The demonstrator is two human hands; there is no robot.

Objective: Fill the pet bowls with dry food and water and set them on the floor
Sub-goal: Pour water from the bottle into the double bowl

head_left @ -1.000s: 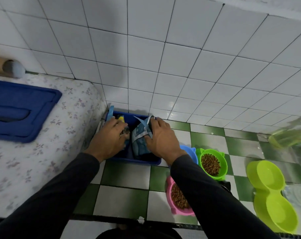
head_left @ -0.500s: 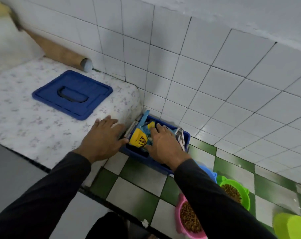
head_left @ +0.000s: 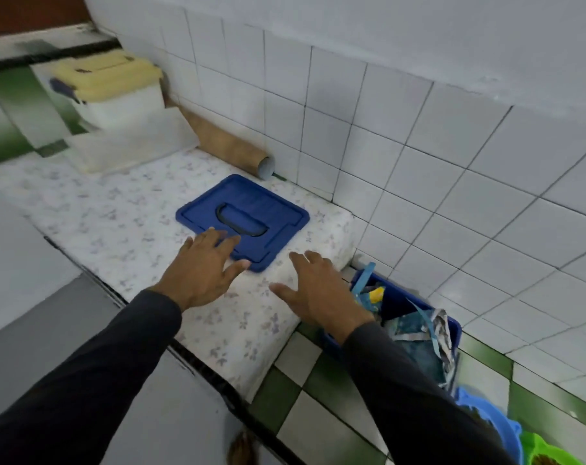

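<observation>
A blue storage bin (head_left: 451, 330) stands on the tiled floor against the wall, stuffed with food bags (head_left: 416, 333). Its blue lid (head_left: 248, 213) lies flat on a floral-covered mattress (head_left: 117, 216). My left hand (head_left: 202, 263) hovers open over the lid's near corner, fingers spread. My right hand (head_left: 318, 290) is open too, above the mattress edge just left of the bin. At the bottom right a blue bowl (head_left: 496, 421) and a green bowl (head_left: 550, 456) with dry food peek in.
A cardboard tube (head_left: 228, 144) lies along the white tiled wall behind the lid. A cream-lidded plastic container (head_left: 110, 85) stands at the far end of the mattress. Green and white checkered floor tiles (head_left: 305, 397) run beside the mattress.
Both hands have left the bin and moved left and up toward the blue lid. My view has swung left, so most bowls have slipped out of frame.
</observation>
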